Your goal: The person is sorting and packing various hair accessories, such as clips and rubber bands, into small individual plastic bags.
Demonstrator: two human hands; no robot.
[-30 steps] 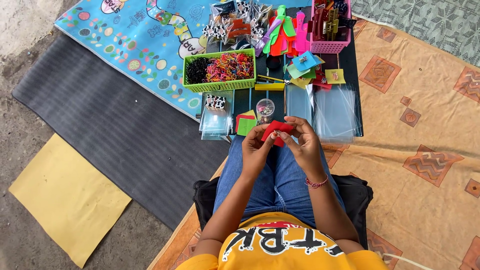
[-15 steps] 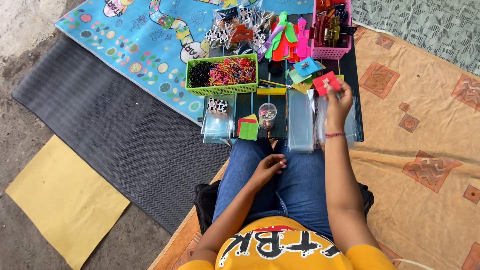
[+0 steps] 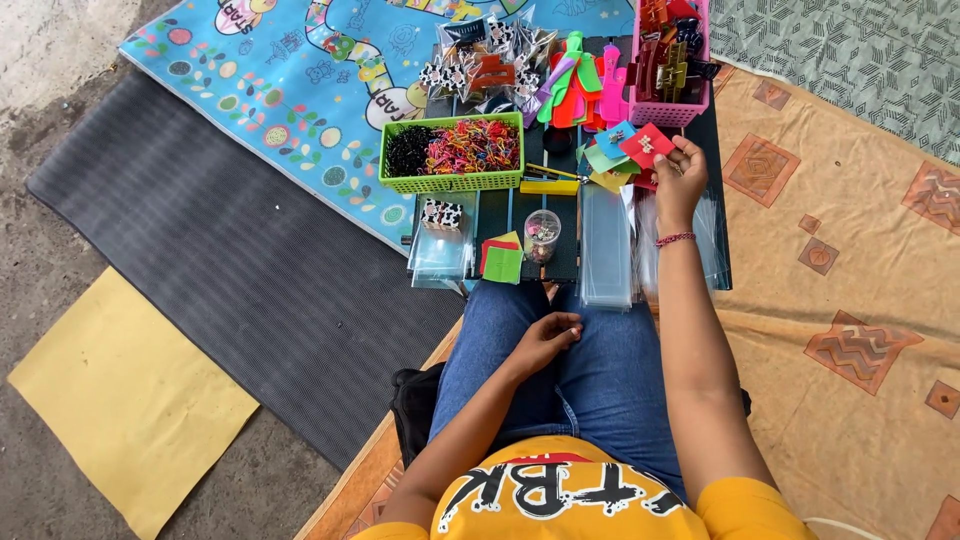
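Since a moment ago my right hand (image 3: pixel 681 180) has carried the red card (image 3: pixel 648 145) from above the clear sleeves to the heap of coloured cards (image 3: pixel 612 160), and it now lies on that heap while my fingertips still pinch its near corner. The card is a small flat square of red paper with a tiny pale clip fixed at its middle. My left hand (image 3: pixel 548 337) has stayed on my lap, loosely curled and holding nothing, resting on the blue denim of my jeans (image 3: pixel 600 370).

I take the green basket (image 3: pixel 452 155) as my landmark: a rectangular plastic lattice box on the dark slatted desk (image 3: pixel 560 255), filled with black and bright elastic hair bands. The red card and its heap lie just right of the basket. Beyond that heap stands a pink lattice basket (image 3: pixel 672 75) of hair claws, with flat neon plastic pieces (image 3: pixel 580 75) fanned out beside it. Nearer me than the green basket sit a small round clear jar (image 3: pixel 541 232) of tiny clips, a little stack of red and green paper squares (image 3: pixel 500 260), and glossy transparent sleeves (image 3: pixel 606 245) in long stacks. Left of the green basket spreads a blue printed play mat (image 3: pixel 290 100), then a ribbed grey mat (image 3: pixel 200 250).
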